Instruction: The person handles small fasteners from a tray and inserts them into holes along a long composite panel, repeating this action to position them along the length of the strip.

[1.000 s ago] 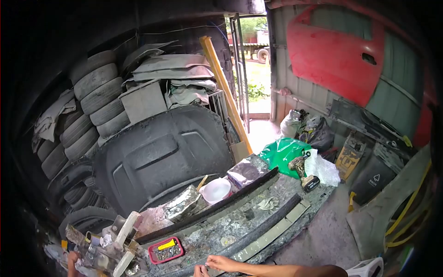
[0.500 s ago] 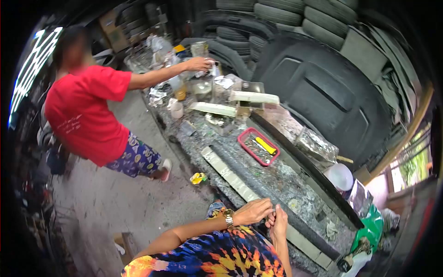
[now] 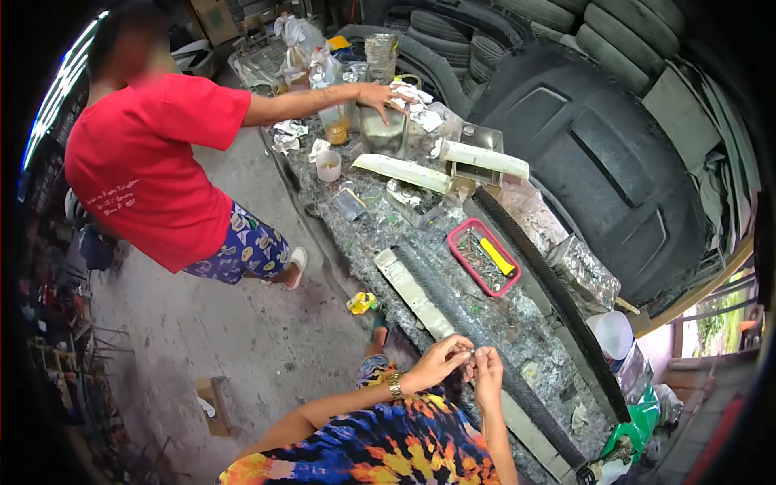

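Note:
My left hand (image 3: 436,364), with a gold watch (image 3: 394,385) on its wrist, is closed in a pinch. Close against it, my right hand (image 3: 487,375) is closed too, fingertips meeting the left ones. A tiny item seems to be between them, too small to name. Below both hands, a long pale strip with a dark woven-looking side (image 3: 420,296) lies along the table's near edge. Past it sits a pink tray (image 3: 454,250) of small metal pieces, with a yellow-handled tool (image 3: 497,256) across it.
A co-worker in a red shirt (image 3: 153,178) reaches over a metal can (image 3: 382,133) at the table's far end. A long dark strip (image 3: 558,307) runs along the back. A black hood panel (image 3: 598,162) and stacked tires (image 3: 622,40) stand behind. A yellow wrapper (image 3: 361,303) lies at the table's near side.
The view has shifted, so the table sits further right and lower. The co-worker's hand has opened out over the can. My hands stay together at the fingertips.

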`<state>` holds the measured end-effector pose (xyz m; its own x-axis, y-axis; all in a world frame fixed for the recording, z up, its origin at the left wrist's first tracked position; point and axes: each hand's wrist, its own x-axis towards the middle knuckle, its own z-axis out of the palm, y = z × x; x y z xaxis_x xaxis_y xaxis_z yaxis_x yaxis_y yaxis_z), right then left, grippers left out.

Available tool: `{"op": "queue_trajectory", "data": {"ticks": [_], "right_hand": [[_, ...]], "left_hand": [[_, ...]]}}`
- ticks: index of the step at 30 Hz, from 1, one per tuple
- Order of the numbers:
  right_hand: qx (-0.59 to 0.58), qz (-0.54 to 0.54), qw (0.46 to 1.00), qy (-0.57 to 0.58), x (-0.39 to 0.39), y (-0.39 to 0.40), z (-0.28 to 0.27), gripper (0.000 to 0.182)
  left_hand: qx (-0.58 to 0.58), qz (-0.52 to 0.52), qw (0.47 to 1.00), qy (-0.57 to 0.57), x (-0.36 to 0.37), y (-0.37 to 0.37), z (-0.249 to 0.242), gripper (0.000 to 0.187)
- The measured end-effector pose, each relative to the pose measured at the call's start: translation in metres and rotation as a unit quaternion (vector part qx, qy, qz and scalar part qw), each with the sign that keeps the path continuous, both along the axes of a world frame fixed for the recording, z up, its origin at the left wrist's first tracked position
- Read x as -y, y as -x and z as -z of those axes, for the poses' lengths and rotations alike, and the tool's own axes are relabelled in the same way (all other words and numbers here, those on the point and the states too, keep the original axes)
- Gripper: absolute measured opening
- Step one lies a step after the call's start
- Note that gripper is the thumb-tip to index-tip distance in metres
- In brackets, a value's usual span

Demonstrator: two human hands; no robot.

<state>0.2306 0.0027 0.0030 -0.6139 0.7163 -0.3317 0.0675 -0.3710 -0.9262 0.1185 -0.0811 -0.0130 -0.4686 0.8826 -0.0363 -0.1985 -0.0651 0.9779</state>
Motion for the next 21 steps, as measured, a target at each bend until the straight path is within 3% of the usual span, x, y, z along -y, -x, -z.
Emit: {"op": "queue_trajectory", "data": {"ticks": [2, 4, 6, 8, 9, 10, 11, 12, 13, 17, 20, 21], "right_hand": [[0.002, -0.004, 0.99, 0.14, -0.001, 0.012, -0.003, 0.017], [0.001, -0.002, 0.989, 0.15, 0.0, 0.029, -0.003, 0.014], [0.089, -0.054, 0.989, -0.101, 0.004, 0.049, -0.007, 0.012], [0.116, -0.068, 0.917, -0.376, 0.0, 0.069, -0.009, 0.008], [0.106, -0.101, 0.905, -0.4, -0.005, 0.075, -0.015, 0.008], [0.116, -0.096, 0.904, -0.4, -0.006, 0.082, -0.016, 0.008], [0.083, -0.073, 0.963, -0.245, -0.007, 0.089, -0.015, 0.009], [0.043, -0.046, 0.994, -0.084, -0.008, 0.095, -0.013, 0.01], [0.016, -0.045, 0.999, -0.009, -0.012, 0.1, -0.01, 0.013], [0.044, -0.066, 0.996, -0.027, -0.006, 0.121, -0.001, 0.024], [0.029, -0.087, 0.996, 0.012, -0.005, 0.131, 0.006, 0.025], [0.038, -0.085, 0.995, -0.024, -0.005, 0.136, 0.008, 0.023]], "left_hand": [[-0.011, 0.007, 1.0, -0.003, 0.004, 0.017, 0.007, 0.018], [0.03, 0.023, 0.998, 0.041, 0.005, 0.037, 0.006, 0.016], [-0.065, -0.025, 0.994, 0.083, 0.004, 0.052, 0.018, 0.018], [0.003, -0.047, 0.993, 0.111, 0.003, 0.069, 0.018, 0.022], [0.028, -0.033, 0.993, 0.114, 0.003, 0.078, 0.025, 0.023], [0.051, -0.023, 0.992, 0.118, 0.003, 0.088, 0.028, 0.023], [0.077, -0.026, 0.991, 0.103, 0.002, 0.094, 0.031, 0.024], [0.09, -0.022, 0.99, 0.103, 0.001, 0.102, 0.028, 0.024], [0.095, -0.019, 0.99, 0.1, 0.0, 0.108, 0.024, 0.025], [0.138, -0.009, 0.987, 0.085, -0.001, 0.125, 0.028, 0.026], [0.148, 0.009, 0.985, 0.084, 0.0, 0.133, 0.032, 0.026], [0.149, 0.007, 0.985, 0.084, 0.0, 0.137, 0.034, 0.026]]}}
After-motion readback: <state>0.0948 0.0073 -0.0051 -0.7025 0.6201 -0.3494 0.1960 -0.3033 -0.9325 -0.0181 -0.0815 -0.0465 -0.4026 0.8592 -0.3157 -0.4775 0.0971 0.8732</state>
